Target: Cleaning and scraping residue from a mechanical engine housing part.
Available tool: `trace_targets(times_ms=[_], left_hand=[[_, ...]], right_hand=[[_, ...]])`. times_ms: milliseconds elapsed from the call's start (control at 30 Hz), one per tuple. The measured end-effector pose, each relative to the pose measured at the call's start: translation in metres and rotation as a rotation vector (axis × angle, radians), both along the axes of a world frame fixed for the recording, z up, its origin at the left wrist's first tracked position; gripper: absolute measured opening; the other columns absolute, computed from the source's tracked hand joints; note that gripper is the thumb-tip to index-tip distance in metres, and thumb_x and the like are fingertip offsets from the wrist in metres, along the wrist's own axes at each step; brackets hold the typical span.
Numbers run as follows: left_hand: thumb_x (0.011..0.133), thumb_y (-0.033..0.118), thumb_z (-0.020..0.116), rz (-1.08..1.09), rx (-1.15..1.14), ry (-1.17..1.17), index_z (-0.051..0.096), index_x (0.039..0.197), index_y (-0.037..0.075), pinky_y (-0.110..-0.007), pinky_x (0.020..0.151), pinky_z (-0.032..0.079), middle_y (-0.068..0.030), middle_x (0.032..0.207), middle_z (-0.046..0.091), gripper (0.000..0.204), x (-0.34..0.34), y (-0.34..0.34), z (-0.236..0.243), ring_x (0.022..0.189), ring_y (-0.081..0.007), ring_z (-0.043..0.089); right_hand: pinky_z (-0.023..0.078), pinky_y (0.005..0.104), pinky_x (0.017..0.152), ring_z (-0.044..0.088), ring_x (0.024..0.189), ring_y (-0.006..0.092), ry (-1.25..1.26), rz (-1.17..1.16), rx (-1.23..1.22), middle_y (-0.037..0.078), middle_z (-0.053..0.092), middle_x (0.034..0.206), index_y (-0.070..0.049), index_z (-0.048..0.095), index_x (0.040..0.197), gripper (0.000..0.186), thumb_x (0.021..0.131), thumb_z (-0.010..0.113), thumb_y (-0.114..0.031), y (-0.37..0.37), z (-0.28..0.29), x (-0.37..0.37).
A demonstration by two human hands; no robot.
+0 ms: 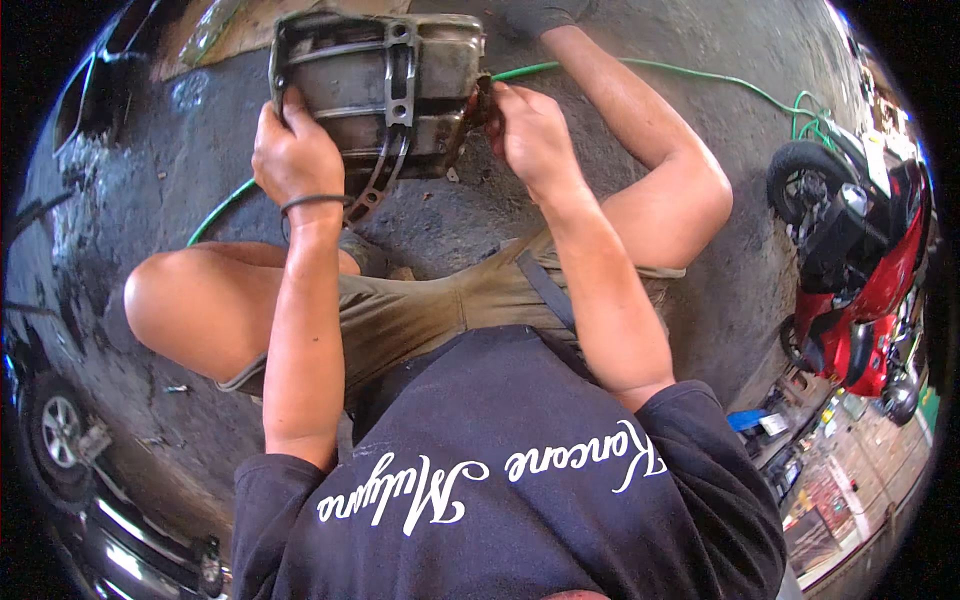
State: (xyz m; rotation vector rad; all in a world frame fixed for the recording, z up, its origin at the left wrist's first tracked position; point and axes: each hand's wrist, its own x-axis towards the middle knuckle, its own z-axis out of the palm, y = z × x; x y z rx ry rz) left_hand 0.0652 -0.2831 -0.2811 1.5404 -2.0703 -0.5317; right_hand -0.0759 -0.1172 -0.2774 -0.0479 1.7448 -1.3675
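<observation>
A ribbed grey metal engine pan (340, 75), stained with dark grime, is held up in front of my bent legs. My left hand (297, 160) is closed on its lower left edge, thumb on the near face. Down its face runs a metal strip with holes (399, 80), and the curved lower end hangs below the pan. At the right edge, my right hand (532, 140) has its fingers pinched together beside a small dark piece. What exactly these fingers hold is hidden by the hand and some blur.
A green hose (690, 68) crosses the rough dark floor (700, 330) behind the pan. To the right stands a red motorcycle (870, 330), with a bench of small items (850, 470) nearer. A car wheel (62, 430) is at the left; cardboard (245, 35) lies at the far left.
</observation>
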Motion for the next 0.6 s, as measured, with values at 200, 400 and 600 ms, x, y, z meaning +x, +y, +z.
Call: trace_targets(times_ms=[200, 400, 600], left_hand=[[0.097, 0.031, 0.053, -0.085, 0.131, 0.18, 0.064, 0.091, 0.001, -0.049, 0.069, 0.047, -0.0236, 0.083, 0.067, 0.032, 0.007, 0.023, 0.0, 0.082, -0.0453, 0.063], [0.099, 0.029, 0.052, -0.122, 0.132, 0.262, 0.061, 0.089, 0.0, -0.049, 0.063, 0.047, -0.0236, 0.076, 0.065, 0.032, 0.004, 0.043, -0.003, 0.076, -0.046, 0.063], [0.099, 0.026, 0.05, -0.124, 0.083, 0.347, 0.06, 0.092, 0.0, -0.051, 0.063, 0.046, -0.0244, 0.08, 0.065, 0.029, 0.0, 0.048, -0.006, 0.077, -0.0466, 0.062]], right_hand=[[0.046, 0.0466, 0.096, 0.061, 0.109, 0.0432, 0.525, 0.19, 0.741, 0.028, 0.066, 0.111, 0.004, 0.07, 0.102, 0.049, 0.092, 0.046, -0.038, -0.023, 0.025, -0.012], [0.045, 0.0449, 0.098, 0.059, 0.115, 0.0416, 0.397, 0.031, 0.727, 0.029, 0.063, 0.118, 0.006, 0.068, 0.106, 0.053, 0.092, 0.048, -0.041, -0.024, 0.015, -0.021], [0.046, 0.0446, 0.093, 0.062, 0.106, 0.0434, 0.457, -0.018, 0.45, 0.031, 0.067, 0.103, 0.009, 0.069, 0.095, 0.051, 0.092, 0.051, -0.039, -0.019, -0.006, -0.028]])
